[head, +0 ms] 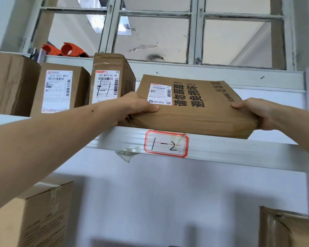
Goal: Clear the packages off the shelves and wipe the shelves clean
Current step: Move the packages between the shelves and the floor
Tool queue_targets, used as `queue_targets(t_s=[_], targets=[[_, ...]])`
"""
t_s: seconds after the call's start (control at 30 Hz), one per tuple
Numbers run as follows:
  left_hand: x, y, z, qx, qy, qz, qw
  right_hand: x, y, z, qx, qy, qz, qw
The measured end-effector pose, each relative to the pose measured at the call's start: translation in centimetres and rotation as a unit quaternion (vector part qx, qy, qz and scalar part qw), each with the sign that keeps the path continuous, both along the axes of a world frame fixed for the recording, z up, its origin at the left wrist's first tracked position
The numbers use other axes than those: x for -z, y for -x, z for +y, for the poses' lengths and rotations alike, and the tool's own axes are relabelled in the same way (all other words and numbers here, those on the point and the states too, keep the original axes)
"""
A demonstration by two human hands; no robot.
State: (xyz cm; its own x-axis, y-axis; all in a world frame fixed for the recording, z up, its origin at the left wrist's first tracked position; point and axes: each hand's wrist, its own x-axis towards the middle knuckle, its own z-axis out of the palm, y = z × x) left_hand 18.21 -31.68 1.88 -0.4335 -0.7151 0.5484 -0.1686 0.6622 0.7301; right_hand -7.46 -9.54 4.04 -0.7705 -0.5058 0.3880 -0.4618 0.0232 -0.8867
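A flat brown cardboard package [194, 111] with a white shipping label and black printed characters lies at the front edge of the upper shelf [239, 152], tilted and overhanging it. My left hand [137, 107] grips its left corner, thumb on top. My right hand [257, 111] grips its right end, thumb on top and fingers underneath. Three more brown boxes stand on the same shelf to the left: one with a label [112, 81], a second labelled box [61, 90], and a plain one [11, 82] at the far left.
The shelf's front rail carries a red-bordered tag [166, 144] marked 1-2. Orange tape dispensers [68, 49] lie on the window ledge behind the boxes. Below the shelf stand a large box [43, 214] at left and another box [289, 229] at lower right.
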Motion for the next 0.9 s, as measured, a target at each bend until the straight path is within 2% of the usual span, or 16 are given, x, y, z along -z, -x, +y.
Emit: queue_targets(t_s=[0.1,0.37,0.9], targets=[[0.2,0.2,0.2,-0.016,0.001,0.003,1.000,0.3,0.0,0.0,0.003,-0.006,0.003,1.000],[0.4,0.3,0.4,-0.072,0.048,-0.060,0.994,1.5,-0.4,-0.2,0.044,-0.032,0.038,0.998],[0.0,0.2,0.7,-0.134,0.060,-0.152,0.977,2.2,-1.8,0.4,0.067,-0.095,0.060,0.991]])
